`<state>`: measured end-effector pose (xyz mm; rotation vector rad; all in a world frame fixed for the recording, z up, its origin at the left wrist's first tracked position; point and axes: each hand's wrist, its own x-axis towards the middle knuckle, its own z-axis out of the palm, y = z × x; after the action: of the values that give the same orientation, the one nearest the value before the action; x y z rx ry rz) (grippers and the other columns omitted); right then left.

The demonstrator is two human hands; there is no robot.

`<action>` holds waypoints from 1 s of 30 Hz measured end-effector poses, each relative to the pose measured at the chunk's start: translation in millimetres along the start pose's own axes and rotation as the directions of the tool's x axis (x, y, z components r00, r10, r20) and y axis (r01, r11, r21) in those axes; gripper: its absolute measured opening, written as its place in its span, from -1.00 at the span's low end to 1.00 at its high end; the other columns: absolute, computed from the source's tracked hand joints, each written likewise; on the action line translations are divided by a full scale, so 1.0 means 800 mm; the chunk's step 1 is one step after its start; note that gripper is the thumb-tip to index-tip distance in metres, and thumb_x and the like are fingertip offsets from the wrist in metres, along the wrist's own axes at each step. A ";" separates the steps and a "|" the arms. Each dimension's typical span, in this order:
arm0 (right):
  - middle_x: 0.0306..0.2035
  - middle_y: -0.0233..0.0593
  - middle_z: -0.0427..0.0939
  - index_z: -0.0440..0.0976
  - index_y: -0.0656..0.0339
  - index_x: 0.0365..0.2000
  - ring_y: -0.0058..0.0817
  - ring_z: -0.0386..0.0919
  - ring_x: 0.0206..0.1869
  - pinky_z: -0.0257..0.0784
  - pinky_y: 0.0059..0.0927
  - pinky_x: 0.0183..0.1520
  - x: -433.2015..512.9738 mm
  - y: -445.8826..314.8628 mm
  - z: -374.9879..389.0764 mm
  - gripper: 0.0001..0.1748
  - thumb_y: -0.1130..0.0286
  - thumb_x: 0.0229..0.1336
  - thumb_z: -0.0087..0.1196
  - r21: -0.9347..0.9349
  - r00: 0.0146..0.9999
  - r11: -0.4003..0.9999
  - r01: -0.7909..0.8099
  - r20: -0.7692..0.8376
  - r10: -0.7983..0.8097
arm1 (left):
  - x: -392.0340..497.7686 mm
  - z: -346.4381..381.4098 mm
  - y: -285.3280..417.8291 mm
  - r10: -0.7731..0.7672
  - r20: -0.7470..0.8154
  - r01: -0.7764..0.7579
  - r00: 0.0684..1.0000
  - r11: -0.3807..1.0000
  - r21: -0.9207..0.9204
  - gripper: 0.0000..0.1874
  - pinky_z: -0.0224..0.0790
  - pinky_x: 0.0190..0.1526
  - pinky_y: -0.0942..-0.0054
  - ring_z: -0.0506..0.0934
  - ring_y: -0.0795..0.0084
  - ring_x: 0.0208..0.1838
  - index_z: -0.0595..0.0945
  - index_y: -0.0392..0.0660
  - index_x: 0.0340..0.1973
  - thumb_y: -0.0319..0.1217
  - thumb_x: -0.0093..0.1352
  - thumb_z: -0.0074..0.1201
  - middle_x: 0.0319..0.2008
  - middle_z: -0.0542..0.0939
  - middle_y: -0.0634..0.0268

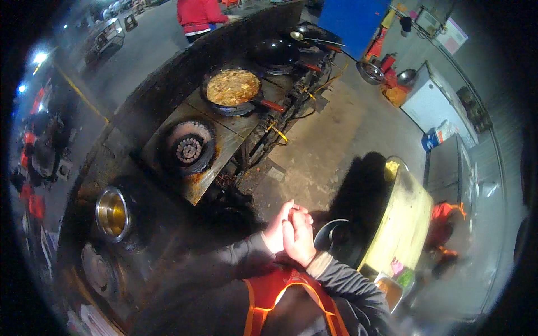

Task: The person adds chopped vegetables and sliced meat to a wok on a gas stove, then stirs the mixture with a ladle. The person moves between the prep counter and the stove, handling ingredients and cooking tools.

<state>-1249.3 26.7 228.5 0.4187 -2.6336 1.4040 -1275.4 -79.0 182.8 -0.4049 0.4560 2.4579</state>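
Observation:
My left hand (276,229) and my right hand (299,237) are clasped together in front of my red apron, palms touching, with no object visible between them. Away from the hands, on the stove, a pan of food in reddish-brown sauce (233,87) sits on a burner, its red handle (273,105) pointing towards the walkway. Nearer me is a bare gas burner (189,149). A dark wok (275,52) stands beyond the pan, with a metal ladle (296,36) lying further back. To the left, a steel pot (112,214) holds yellowish liquid.
A pale yellow board or counter (399,222) stands at right, with a bowl of yellow food (391,170) at its far end and trays (388,290) at its near end. Hoses and valves (277,132) line the stove's front. A person in red (197,17) is beyond the stove.

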 end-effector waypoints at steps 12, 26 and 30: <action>0.22 0.17 0.59 0.56 0.35 0.23 0.17 0.47 0.37 0.27 0.13 0.45 0.262 0.225 -0.047 0.04 -0.40 0.06 0.17 0.073 0.826 0.910 0.409 0.395 -0.403 | 0.251 0.031 0.104 0.369 0.630 -0.718 0.683 0.498 0.486 -0.52 0.40 0.23 0.20 0.53 0.23 0.10 0.52 -0.16 0.00 -0.22 0.27 0.33 -0.04 0.57 0.16; 0.15 0.01 0.57 0.50 0.26 0.15 -0.01 0.54 0.19 0.44 0.00 0.32 0.625 0.448 -0.207 -0.51 0.13 0.40 0.13 0.051 0.930 0.997 -0.053 0.365 0.031 | 0.642 0.277 0.203 0.588 0.513 -0.524 0.625 -0.171 0.834 -0.39 0.08 0.58 -0.13 0.28 -0.18 0.60 0.52 -0.15 0.42 -0.19 0.51 0.18 0.54 0.35 -0.08; 0.18 -0.02 0.57 0.48 0.27 0.20 -0.07 0.55 0.20 0.45 -0.06 0.32 0.743 0.455 -0.201 -0.50 0.16 0.42 0.13 0.123 0.905 0.986 -0.112 0.422 0.050 | 0.741 0.276 0.264 0.388 0.801 -0.650 0.456 -0.469 0.597 -0.29 0.14 0.52 -0.27 0.41 -0.21 0.47 0.58 -0.10 0.36 -0.18 0.29 0.30 0.31 0.53 -0.06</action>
<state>-1928.2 244.2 172.4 0.7079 -2.9141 1.7062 -1902.1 149.2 199.7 1.1058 2.7981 1.8806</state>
